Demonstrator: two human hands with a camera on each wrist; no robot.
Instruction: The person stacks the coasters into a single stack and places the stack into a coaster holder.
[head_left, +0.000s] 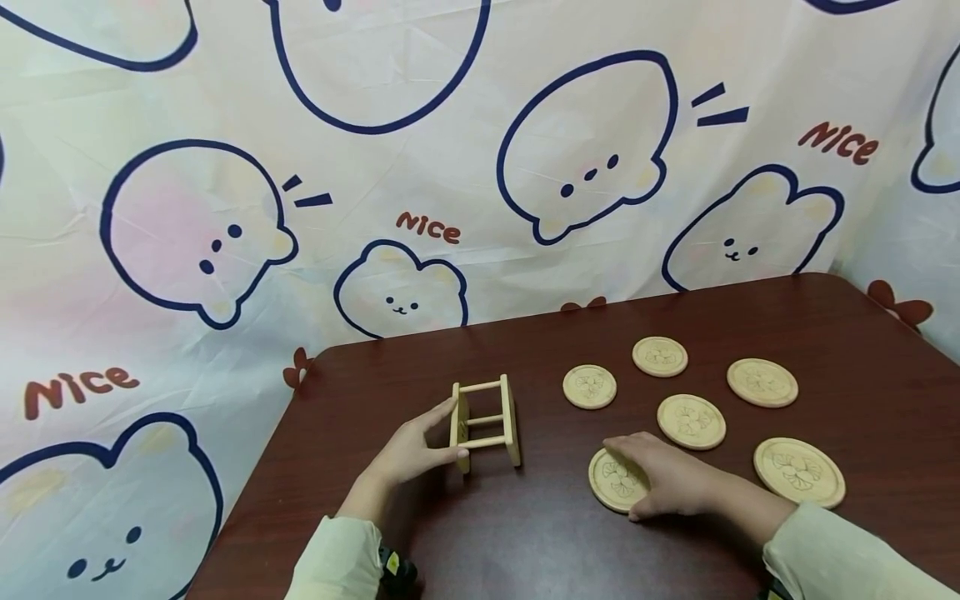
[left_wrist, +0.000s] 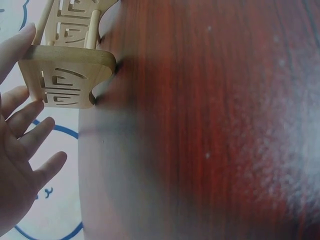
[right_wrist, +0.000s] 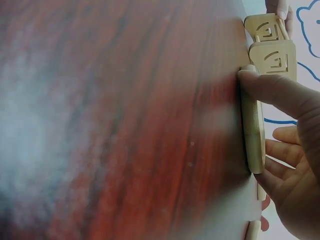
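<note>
A small wooden rack (head_left: 512,421) with two cut-out side panels joined by round rods stands on the table. My left hand (head_left: 412,446) holds its left panel between thumb and fingers; the left wrist view shows the cut-out pattern of the rack (left_wrist: 70,80) close up. To the right, my right hand (head_left: 675,475) grips a round wooden coaster (head_left: 617,483) with a flower-like carving, lying on the table. In the right wrist view the thumb is on one edge of the coaster (right_wrist: 254,130) and fingertips touch the opposite edge.
Several more round coasters lie flat around the right hand, among them a nearby coaster (head_left: 692,422), a far coaster (head_left: 660,357) and a right-hand coaster (head_left: 799,472). The dark brown table (head_left: 525,542) ends at a printed cloth (head_left: 480,167) behind it.
</note>
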